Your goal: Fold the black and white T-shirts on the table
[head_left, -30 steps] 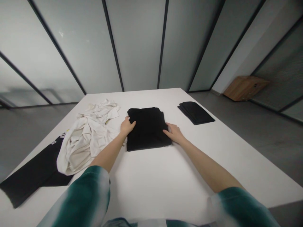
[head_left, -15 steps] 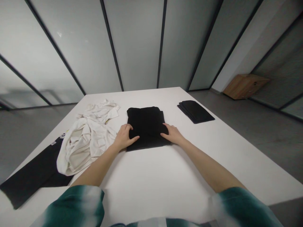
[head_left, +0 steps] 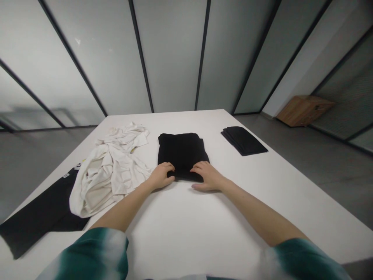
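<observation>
A folded black garment [head_left: 182, 149] lies flat on the white table in front of me. My left hand [head_left: 162, 175] is at its near left corner, with curled fingers over the cloth and the thumb against the front edge. At the near right corner is my right hand [head_left: 208, 177]. Its fingers rest on top of the black cloth, while the thumb is spread apart on the table just short of the edge. How the layers lie under my fingers is hidden.
Left of the garment is a crumpled heap of white cloth [head_left: 109, 171], partly covering another black garment [head_left: 43, 210] with white lettering. A small stack of folded black cloth [head_left: 244, 140] lies near the right edge of the table [head_left: 186, 233]. A wooden cabinet [head_left: 303, 111] stands beyond.
Both hands have slid from the sides of the black garment to its near edge, the right one also moving inward. The garment's near edge now sits slightly farther from me.
</observation>
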The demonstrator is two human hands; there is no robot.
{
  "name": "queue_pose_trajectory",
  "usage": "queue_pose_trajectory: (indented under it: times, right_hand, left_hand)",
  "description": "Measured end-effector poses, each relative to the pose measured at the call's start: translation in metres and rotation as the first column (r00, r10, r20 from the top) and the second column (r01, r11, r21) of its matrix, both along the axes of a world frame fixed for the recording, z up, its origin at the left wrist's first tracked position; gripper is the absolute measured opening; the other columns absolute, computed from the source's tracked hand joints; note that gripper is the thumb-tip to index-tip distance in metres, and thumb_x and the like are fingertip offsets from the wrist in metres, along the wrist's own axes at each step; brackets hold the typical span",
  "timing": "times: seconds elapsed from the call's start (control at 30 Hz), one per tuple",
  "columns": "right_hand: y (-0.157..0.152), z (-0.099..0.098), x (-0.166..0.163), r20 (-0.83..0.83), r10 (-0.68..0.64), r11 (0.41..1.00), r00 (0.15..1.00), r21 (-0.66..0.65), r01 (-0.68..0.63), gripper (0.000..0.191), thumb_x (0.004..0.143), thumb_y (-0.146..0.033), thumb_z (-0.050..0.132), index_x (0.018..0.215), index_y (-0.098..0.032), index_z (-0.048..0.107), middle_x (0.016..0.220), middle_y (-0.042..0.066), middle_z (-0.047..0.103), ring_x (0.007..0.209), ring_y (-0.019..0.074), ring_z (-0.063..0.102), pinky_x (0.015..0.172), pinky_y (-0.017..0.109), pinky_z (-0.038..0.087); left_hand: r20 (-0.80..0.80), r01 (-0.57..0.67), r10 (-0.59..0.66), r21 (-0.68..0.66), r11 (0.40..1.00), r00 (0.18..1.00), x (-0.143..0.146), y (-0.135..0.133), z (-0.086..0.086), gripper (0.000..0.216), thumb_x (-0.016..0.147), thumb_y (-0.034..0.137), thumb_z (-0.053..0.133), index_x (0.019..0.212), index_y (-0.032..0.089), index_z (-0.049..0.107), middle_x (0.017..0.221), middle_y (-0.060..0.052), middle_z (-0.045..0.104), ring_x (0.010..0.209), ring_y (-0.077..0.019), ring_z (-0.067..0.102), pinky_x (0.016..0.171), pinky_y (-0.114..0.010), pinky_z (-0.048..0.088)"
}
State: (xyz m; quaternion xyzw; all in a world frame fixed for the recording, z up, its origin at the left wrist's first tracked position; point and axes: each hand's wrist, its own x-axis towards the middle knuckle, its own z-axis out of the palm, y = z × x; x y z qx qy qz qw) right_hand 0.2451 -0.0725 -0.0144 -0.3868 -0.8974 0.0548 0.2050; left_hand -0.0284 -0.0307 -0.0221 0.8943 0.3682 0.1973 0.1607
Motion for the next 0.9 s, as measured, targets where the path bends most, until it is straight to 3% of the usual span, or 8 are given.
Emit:
queue_pose_trajectory:
  times: [0.13,0.27,0.43,0.53,0.63,0.77,0.83,0.9]
  right_hand:
    - [0.002,-0.001,-0.005,0.127,-0.065,0.997,0.990,-0.026,0.069,0.043,0.077,-0.029,0.068,0.119,-0.018,0.066,0.114,0.013,0.064,0.107,0.0289,0.055,0.093,0.043,0.043]
    - [0.010,-0.004,0.012,0.134,-0.092,0.996,0.987,-0.008,0.093,0.046,0.072,-0.012,0.061,0.117,-0.019,0.066,0.118,0.011,0.066,0.110,0.0276,0.057,0.093,0.042,0.043]
    - [0.018,-0.001,0.037,-0.004,-0.177,0.984,0.984,0.028,0.177,0.033,0.067,-0.012,0.058,0.098,-0.019,0.069,0.104,0.010,0.071,0.101,0.0267,0.063,0.088,0.039,0.045]
    - [0.018,0.014,0.043,-0.143,-0.199,0.980,0.969,-0.031,0.197,0.025,0.066,-0.018,0.057,0.088,-0.019,0.069,0.095,0.009,0.073,0.091,0.0257,0.065,0.083,0.037,0.046]
    - [0.012,0.037,0.045,-0.260,-0.215,0.965,0.942,-0.203,0.164,0.019,0.065,-0.023,0.053,0.078,-0.019,0.067,0.078,0.003,0.069,0.076,0.0216,0.062,0.073,0.032,0.045]
    - [0.014,0.064,0.048,-0.376,-0.358,0.870,0.855,-0.466,0.160,0.012,0.062,-0.027,0.052,0.066,-0.018,0.060,0.060,-0.002,0.057,0.062,0.0173,0.052,0.060,0.028,0.039]
    - [0.026,0.069,0.047,-0.452,-0.453,0.829,0.768,-0.530,0.177,0.014,0.061,-0.029,0.053,0.066,-0.018,0.059,0.060,-0.002,0.056,0.062,0.0174,0.051,0.059,0.028,0.038]
    - [0.046,0.067,0.043,-0.504,-0.527,0.806,0.684,-0.552,0.214,0.017,0.062,-0.031,0.053,0.069,-0.017,0.060,0.064,-0.001,0.059,0.066,0.0183,0.053,0.061,0.028,0.039]
  left_hand:
    - [0.005,-0.068,0.068,-0.055,0.996,0.998,0.001,0.003,0.005,0.021,0.077,0.020,0.055,0.091,0.017,0.069,0.098,-0.007,0.071,0.096,-0.0225,0.064,0.092,-0.035,0.049]
    - [-0.141,-0.057,0.048,-0.061,0.997,0.989,0.000,-0.002,0.018,0.023,0.076,0.023,0.059,0.096,0.018,0.069,0.101,-0.007,0.070,0.095,-0.0226,0.064,0.087,-0.033,0.050]
    - [-0.424,0.003,0.014,0.040,0.999,0.906,-0.006,-0.012,0.038,0.032,0.070,0.026,0.063,0.100,0.018,0.067,0.108,-0.012,0.064,0.099,-0.0280,0.061,0.082,-0.036,0.050]
    - [-0.438,-0.040,0.030,-0.013,0.999,0.898,-0.014,-0.013,0.056,0.028,0.074,0.020,0.053,0.098,0.017,0.067,0.102,-0.011,0.066,0.091,-0.0253,0.063,0.077,-0.035,0.050]
    - [-0.297,-0.036,-0.010,-0.150,0.988,0.955,-0.028,-0.012,0.082,0.024,0.073,0.020,0.049,0.089,0.017,0.066,0.084,-0.005,0.067,0.076,-0.0207,0.062,0.070,-0.031,0.048]
    - [0.070,-0.018,0.043,-0.325,0.946,0.997,-0.040,0.001,0.108,0.022,0.070,0.027,0.052,0.086,0.018,0.065,0.073,0.000,0.064,0.067,-0.0164,0.059,0.062,-0.027,0.046]
    - [0.263,-0.071,0.165,-0.334,0.940,0.950,-0.039,0.017,0.106,0.024,0.069,0.030,0.055,0.088,0.017,0.065,0.073,0.001,0.063,0.068,-0.0164,0.059,0.062,-0.027,0.045]
    - [0.403,-0.177,0.313,-0.340,0.924,0.860,-0.031,0.040,0.095,0.025,0.069,0.031,0.055,0.086,0.016,0.065,0.068,0.001,0.061,0.066,-0.0161,0.058,0.062,-0.027,0.044]
